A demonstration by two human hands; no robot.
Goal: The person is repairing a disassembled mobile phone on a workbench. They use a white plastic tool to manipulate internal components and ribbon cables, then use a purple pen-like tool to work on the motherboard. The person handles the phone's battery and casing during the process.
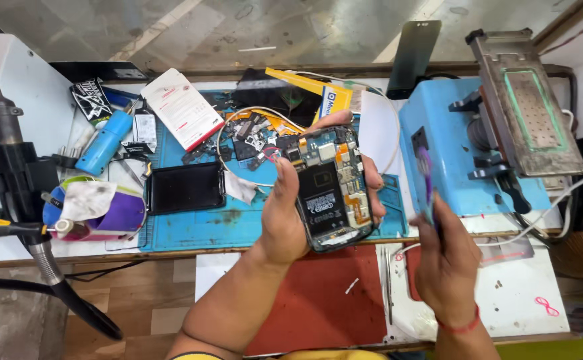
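My left hand [285, 213] grips an opened smartphone [330, 190] with its back cover off, so the circuit board and black battery show. It is held upright above the blue work mat [191, 223]. To its right my right hand [446, 257] is closed around a thin purple-handled tool [427, 180] that points up and looks blurred. The tool's tip is a little right of the phone, not touching it.
A blue machine [438, 153] with a metal plate [528, 113] stands at right. A black phone screen [186, 188], loose parts, a blue cylinder tool [105, 143], a white-and-red packet [181, 107] and a purple tape roll [101, 210] lie at left. Tweezers [389, 280] rest near a red mat [318, 300].
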